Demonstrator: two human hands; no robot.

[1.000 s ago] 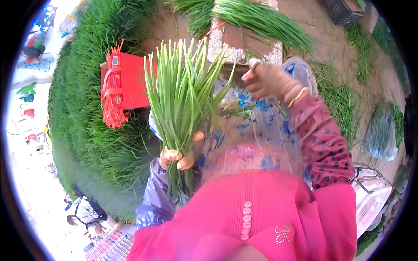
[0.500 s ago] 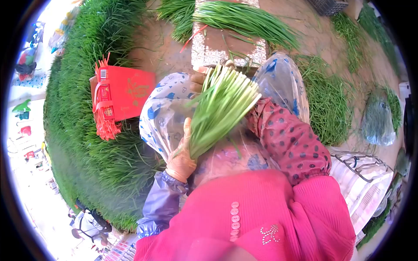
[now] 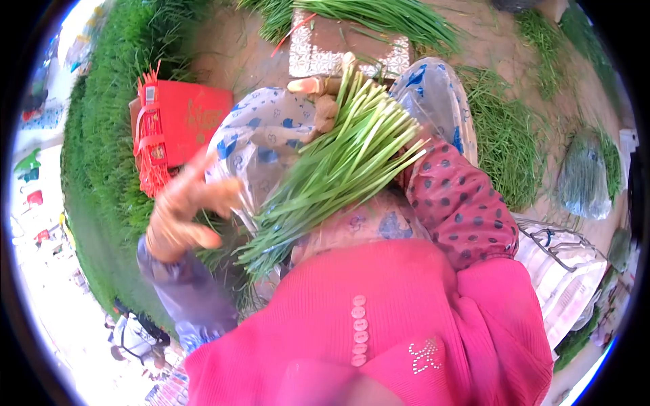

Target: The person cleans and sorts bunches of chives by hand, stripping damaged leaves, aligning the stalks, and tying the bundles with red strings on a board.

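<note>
At far left a thick bank of greens [image 3: 101, 176] lies outside the left fingers, running well past them both forward and back. A red box [image 3: 196, 108] sits just ahead of the left fingers, with a banded bundle of red ties [image 3: 152, 132] along its left edge. The left hand [image 3: 179, 216], gloved, is held out toward the bank of greens; its fingers are spread wide and hold nothing, though motion blur makes their exact outline hard to read. A purple sleeve [image 3: 179, 291] covers the arm behind them.

Right of the left fingers, the clear apron [image 3: 257, 128] with blue prints covers the person's knees. The bunch [image 3: 332, 176] of green stalks lies slantwise above the lap, its leafy end near the left fingers, its pale cut ends up and to the right. The right hand [image 3: 327, 111], partly hidden behind the bunch, has its fingers closed round it near those ends.

Ahead of the right fingers stands a low counter [image 3: 345, 51] with more stalks [image 3: 386, 15] across it. Right of these fingers come the dotted sleeve [image 3: 464, 203], loose greens [image 3: 504, 142] on the floor and, farthest out, a plastic bag [image 3: 583, 183] of greens.
</note>
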